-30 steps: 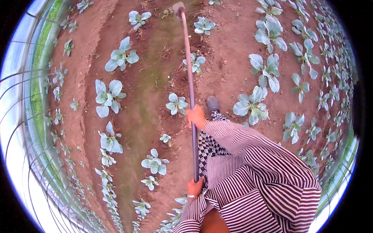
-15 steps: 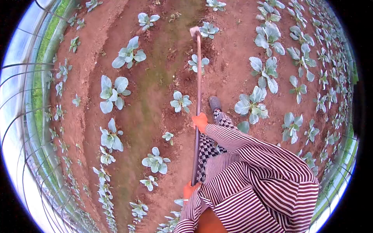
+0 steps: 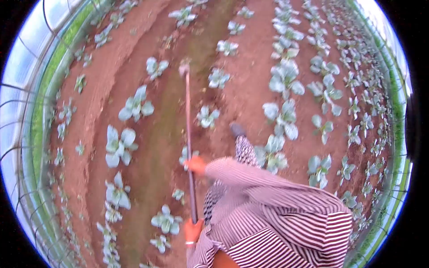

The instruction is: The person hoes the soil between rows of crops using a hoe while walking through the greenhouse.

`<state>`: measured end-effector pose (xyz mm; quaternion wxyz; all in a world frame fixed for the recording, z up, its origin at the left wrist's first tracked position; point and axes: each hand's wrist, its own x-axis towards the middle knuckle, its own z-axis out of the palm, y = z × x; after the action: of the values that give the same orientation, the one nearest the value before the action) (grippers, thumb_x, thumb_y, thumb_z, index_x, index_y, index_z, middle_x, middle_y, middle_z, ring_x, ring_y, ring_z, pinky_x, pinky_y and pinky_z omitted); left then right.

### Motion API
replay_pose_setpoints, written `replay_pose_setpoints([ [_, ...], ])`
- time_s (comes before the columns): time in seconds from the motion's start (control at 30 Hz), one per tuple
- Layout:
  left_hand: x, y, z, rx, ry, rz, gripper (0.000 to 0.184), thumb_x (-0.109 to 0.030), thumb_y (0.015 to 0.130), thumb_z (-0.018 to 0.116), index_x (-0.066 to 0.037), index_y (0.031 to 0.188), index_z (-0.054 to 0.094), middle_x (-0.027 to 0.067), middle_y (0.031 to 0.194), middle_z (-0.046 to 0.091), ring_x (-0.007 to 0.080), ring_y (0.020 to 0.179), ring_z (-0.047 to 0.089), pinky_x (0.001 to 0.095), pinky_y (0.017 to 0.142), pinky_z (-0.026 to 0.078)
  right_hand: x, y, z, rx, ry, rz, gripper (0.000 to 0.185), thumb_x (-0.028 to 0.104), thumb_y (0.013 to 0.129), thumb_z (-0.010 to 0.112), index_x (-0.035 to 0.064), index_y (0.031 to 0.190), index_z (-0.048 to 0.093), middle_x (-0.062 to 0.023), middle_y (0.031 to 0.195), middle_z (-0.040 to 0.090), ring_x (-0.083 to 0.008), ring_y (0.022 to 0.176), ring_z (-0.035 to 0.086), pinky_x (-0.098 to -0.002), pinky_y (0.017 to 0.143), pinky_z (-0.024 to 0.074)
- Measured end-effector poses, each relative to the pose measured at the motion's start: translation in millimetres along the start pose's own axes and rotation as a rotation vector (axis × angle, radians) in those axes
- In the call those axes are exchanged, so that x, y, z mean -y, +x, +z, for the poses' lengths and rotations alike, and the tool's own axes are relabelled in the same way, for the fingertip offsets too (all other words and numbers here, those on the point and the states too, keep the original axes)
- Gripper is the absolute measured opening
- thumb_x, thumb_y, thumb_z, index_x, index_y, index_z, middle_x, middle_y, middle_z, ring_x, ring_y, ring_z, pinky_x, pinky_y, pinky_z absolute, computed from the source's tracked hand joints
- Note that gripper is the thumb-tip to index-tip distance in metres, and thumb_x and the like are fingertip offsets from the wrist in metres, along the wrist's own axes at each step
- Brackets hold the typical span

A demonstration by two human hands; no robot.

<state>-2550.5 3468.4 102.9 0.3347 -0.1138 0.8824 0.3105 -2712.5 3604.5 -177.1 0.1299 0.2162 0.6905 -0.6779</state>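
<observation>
A long-handled hoe (image 3: 188, 111) stretches away from me over the soil, its blurred head at the far end above the greenish strip between two rows. My right hand (image 3: 195, 165) is wrapped round the middle of the handle. Lower down, my left hand (image 3: 193, 232), with a pale band at the wrist, grips the near end. Just right of the handle grows a leafy cabbage-like plant (image 3: 208, 117). Another plant (image 3: 183, 155) is partly hidden behind the handle and my right hand. Whether the hoe head touches the ground I cannot tell.
Rows of similar plants (image 3: 284, 78) run along both sides on reddish-brown soil (image 3: 241, 94). My shoe (image 3: 237, 130) stands between rows, close to larger plants on the right. A clear-walled tunnel frame (image 3: 18, 107) curves along the left edge.
The hoe has swung left, its head passing from beside a plant to the greenish strip. Both hands moved left with it, still gripping. The view has also shifted.
</observation>
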Motion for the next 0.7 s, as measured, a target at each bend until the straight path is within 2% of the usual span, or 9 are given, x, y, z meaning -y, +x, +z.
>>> replay_pose_setpoints([
  [0.03,-9.8,14.1,-1.3,-0.012,0.075,0.013,0.037,-0.033,0.068,0.066,0.001,0.068,0.053,0.0181,0.059,0.056,0.0313,0.055,0.057,0.0399,0.051,0.042,86.5,-53.4,-28.9,0.049,0.175,0.172,0.035,0.035,0.075,0.055,0.0008,0.069,0.058,-0.012,0.06,0.058,-0.0235,0.054,0.058,-0.0364,0.05,0.0457],
  [0.07,21.5,43.0,17.0,-0.043,0.017,0.023,0.037,-0.032,0.069,0.064,0.002,0.071,0.053,0.021,0.065,0.057,0.0353,0.062,0.057,0.0419,0.055,0.043,103.7,-56.7,-54.9,0.415,-0.195,0.23,0.043,0.04,0.077,0.05,-0.0005,0.066,0.059,-0.0116,0.059,0.059,-0.0229,0.052,0.059,-0.0378,0.05,0.0463],
  [0.17,-53.1,66.1,-1.3,-0.087,0.341,0.114,0.042,-0.034,0.065,0.064,0.005,0.078,0.055,0.0235,0.07,0.058,0.0387,0.071,0.057,0.0438,0.066,0.044,112.6,-54.4,-91.7,0.675,-0.065,0.385,0.054,0.047,0.083,0.042,0.0012,0.06,0.058,-0.0108,0.052,0.057,-0.018,0.045,0.056,-0.0308,0.041,0.0467],
  [0.23,-80.4,76.0,-8.2,-0.006,0.11,-0.108,0.04,-0.036,0.064,0.064,0.004,0.068,0.058,0.021,0.066,0.058,0.0361,0.07,0.057,0.0429,0.067,0.044,140.6,-47.9,-132.1,0.573,-0.117,0.181,0.037,0.035,0.082,0.049,-0.0009,0.073,0.051,-0.011,0.057,0.058,-0.0189,0.043,0.055,-0.0314,0.041,0.0459],
  [0.27,-118.0,67.0,-22.5,0.0,0.253,-0.073,0.042,-0.036,0.068,0.061,0.001,0.087,0.058,0.0173,0.078,0.061,0.0332,0.069,0.058,0.0419,0.065,0.046,149.7,-41.7,-144.0,0.452,-0.212,-0.007,0.033,0.032,0.081,0.051,-0.0008,0.077,0.05,-0.0121,0.061,0.057,-0.0207,0.048,0.056,-0.0328,0.045,0.0459],
  [0.3,-174.3,46.6,-43.0,0.149,-0.194,-0.146,0.019,-0.023,0.081,0.054,-0.005,0.084,0.058,0.0039,0.056,0.054,0.0093,0.042,0.046,0.0229,0.037,0.035,163.6,-32.2,-158.5,0.329,-0.309,-0.196,0.03,0.028,0.079,0.053,-0.0008,0.081,0.049,-0.0132,0.064,0.056,-0.0225,0.053,0.056,-0.0342,0.049,0.0459],
  [0.33,-181.9,50.4,-38.1,0.047,-0.492,-0.14,0.019,-0.021,0.082,0.051,-0.005,0.073,0.057,-0.0003,0.051,0.05,0.0079,0.037,0.039,0.0246,0.034,0.028,203.0,-28.8,-179.8,0.339,-0.297,-0.326,0.03,0.028,0.077,0.055,0.0002,0.087,0.048,-0.0127,0.069,0.055,-0.0237,0.063,0.055,-0.0347,0.057,0.0449],
  [0.53,-285.5,70.3,-53.4,0.195,-0.848,-0.003,0.03,-0.023,0.084,0.047,-0.006,0.107,0.056,0.0103,0.081,0.061,0.0089,0.063,0.056,0.0227,0.055,0.045,400.6,-64.7,-239.0,0.517,-0.143,-0.788,0.028,0.019,0.076,0.054,0.004,0.098,0.044,-0.0093,0.086,0.046,-0.0226,0.081,0.049,-0.0335,0.069,0.0412],
  [0.7,-320.5,137.9,-0.4,-0.046,-0.784,0.537,0.042,-0.031,0.078,0.051,-0.003,0.109,0.048,0.0121,0.098,0.057,0.0243,0.079,0.058,0.0362,0.069,0.047,441.3,-74.1,-256.5,0.412,-0.42,-1.175,0.026,0.016,0.077,0.053,0.0064,0.098,0.043,-0.0098,0.089,0.045,-0.0263,0.083,0.046,-0.0371,0.072,0.0389],
])
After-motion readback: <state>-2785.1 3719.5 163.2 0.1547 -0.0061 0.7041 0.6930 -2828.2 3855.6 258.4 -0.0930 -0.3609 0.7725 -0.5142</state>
